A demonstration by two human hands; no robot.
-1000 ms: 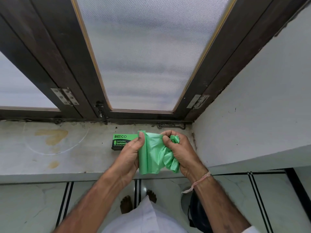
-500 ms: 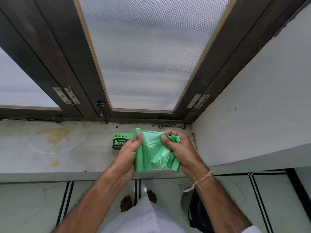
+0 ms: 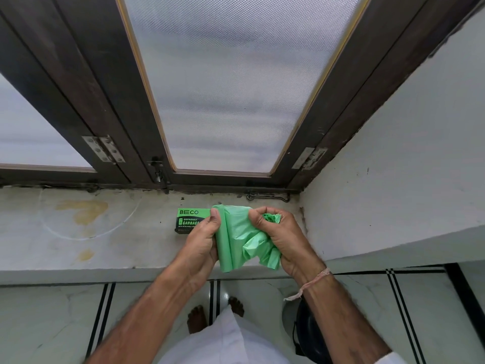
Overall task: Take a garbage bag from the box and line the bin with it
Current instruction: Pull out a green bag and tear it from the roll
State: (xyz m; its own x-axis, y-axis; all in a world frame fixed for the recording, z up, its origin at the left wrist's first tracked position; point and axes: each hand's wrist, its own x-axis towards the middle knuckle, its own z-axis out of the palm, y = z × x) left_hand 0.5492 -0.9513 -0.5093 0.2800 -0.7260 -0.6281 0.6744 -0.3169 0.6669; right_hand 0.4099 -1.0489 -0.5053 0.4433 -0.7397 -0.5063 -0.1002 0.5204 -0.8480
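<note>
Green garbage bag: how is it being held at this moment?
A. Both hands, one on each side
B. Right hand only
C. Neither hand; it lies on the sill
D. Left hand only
A: the left hand pinches the folded edge of the green garbage bag while the right hand bunches its other side, above the sill.

Frosted window (image 3: 231, 82) in dark frame (image 3: 86, 95) above stained sill (image 3: 78, 227).

Bare forearms, white garment (image 3: 225, 345), pale thread band (image 3: 312, 282) (right wrist), bare feet (image 3: 195, 319).
</note>
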